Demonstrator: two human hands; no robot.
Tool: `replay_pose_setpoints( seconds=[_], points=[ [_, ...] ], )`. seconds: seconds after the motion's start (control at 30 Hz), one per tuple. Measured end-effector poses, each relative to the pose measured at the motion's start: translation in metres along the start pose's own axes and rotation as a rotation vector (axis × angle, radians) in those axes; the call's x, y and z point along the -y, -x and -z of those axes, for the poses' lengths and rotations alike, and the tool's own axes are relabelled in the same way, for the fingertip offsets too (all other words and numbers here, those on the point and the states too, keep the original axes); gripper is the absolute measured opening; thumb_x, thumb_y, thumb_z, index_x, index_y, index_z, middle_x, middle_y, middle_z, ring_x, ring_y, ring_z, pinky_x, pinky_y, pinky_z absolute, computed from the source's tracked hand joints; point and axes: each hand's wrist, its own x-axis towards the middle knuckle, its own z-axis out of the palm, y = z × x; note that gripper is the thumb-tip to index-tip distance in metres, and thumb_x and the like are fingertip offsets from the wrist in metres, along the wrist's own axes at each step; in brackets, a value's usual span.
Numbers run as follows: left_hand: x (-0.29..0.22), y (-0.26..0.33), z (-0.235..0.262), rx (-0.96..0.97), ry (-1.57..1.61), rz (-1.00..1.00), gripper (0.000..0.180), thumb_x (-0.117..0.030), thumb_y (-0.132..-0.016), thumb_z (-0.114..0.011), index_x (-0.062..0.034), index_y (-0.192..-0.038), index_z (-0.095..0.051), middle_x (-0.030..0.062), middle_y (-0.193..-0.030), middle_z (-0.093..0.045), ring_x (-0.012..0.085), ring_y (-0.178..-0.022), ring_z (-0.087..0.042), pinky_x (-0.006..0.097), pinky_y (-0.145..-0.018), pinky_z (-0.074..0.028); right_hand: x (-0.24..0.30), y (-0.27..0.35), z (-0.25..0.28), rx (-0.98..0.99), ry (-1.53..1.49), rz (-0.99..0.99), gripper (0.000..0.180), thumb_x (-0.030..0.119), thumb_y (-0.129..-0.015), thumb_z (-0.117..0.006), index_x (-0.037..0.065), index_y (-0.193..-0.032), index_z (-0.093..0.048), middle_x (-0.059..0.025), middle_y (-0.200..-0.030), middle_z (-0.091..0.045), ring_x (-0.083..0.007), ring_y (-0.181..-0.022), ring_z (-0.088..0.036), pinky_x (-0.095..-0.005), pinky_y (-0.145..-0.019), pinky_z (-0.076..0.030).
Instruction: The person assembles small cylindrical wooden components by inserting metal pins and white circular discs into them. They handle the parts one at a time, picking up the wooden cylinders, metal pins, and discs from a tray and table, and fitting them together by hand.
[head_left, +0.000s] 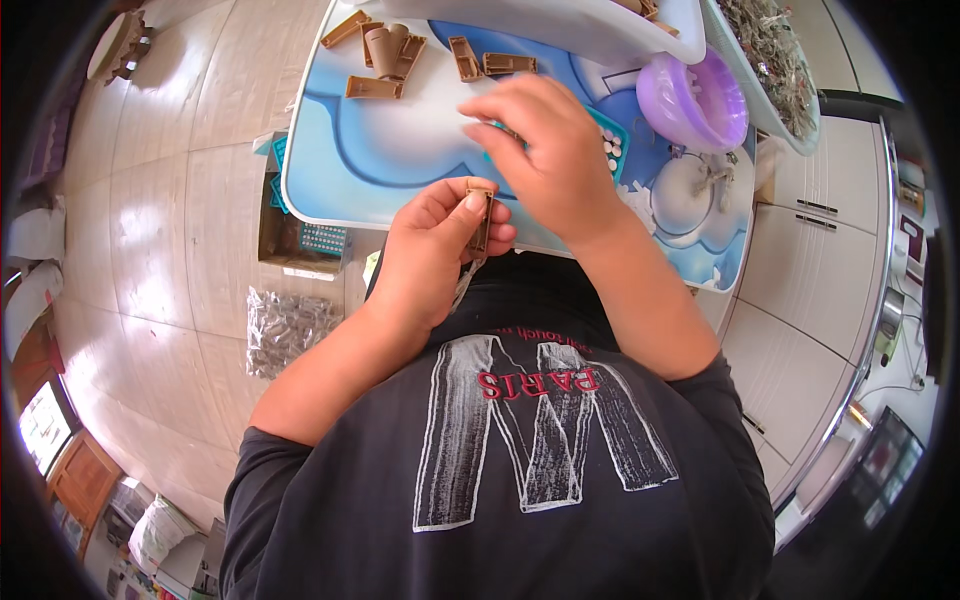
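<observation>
One brown casing (480, 226) is gripped by the left hand (432, 232) at the worktop (400, 140); whether anything is pinched by the curled right hand (550, 150) cannot be told; fitting seems underway, steady alignment probably being needed next.

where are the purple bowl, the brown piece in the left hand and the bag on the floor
Purple bowl (664, 106): head view, on its outer wall
Held brown piece (481, 226): head view, on its hollow middle
Bag (286, 332): head view, on its upper face
</observation>
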Motion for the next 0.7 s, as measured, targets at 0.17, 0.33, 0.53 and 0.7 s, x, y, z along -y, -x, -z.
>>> replay_pose_setpoints(
  seconds=[0.17,0.33,0.53,0.7],
  points=[
    [-0.005,0.002,0.003,-0.048,-0.002,0.007,0.024,-0.016,-0.095,-0.051,0.0017,-0.110,-0.054,0.0099,-0.096,-0.061,0.0156,-0.082,-0.062,0.029,-0.075,-0.053,-0.008,-0.041,-0.051,0.128,0.284,0.060,0.018,0.020,-0.072,-0.072,0.012,-0.084,-0.061,-0.0040,-0.082,-0.057,-0.0243,-0.080,-0.057,-0.0364,-0.066,-0.047],
    [-0.008,0.006,0.006,-0.087,0.059,-0.015,0.027,-0.015,-0.095,-0.052,0.0030,-0.114,-0.051,0.0113,-0.098,-0.061,0.0182,-0.086,-0.062,0.030,-0.078,-0.053,-0.020,-0.045,-0.071,0.179,0.361,0.075,0.017,0.020,-0.071,-0.070,0.012,-0.082,-0.060,-0.0040,-0.081,-0.057,-0.0253,-0.078,-0.058,-0.0378,-0.065,-0.048],
    [-0.015,0.006,0.003,-0.095,0.108,0.006,0.027,-0.013,-0.094,-0.050,0.0035,-0.116,-0.050,0.0121,-0.100,-0.061,0.0198,-0.091,-0.062,0.032,-0.082,-0.053,-0.004,-0.030,-0.028,0.054,0.156,-0.012,0.010,0.012,-0.071,-0.066,0.010,-0.078,-0.060,-0.0045,-0.078,-0.058,-0.0273,-0.070,-0.058,-0.0379,-0.063,-0.047],
    [-0.015,0.004,-0.003,-0.057,0.134,-0.005,0.029,-0.014,-0.096,-0.045,0.0029,-0.119,-0.050,0.0126,-0.105,-0.060,0.0203,-0.094,-0.062,0.034,-0.085,-0.051,0.019,0.012,0.022,0.045,0.420,0.055,0.012,0.008,-0.069,-0.067,0.009,-0.077,-0.058,-0.0029,-0.073,-0.054,-0.0246,-0.069,-0.057,-0.0362,-0.063,-0.045]
  ],
)
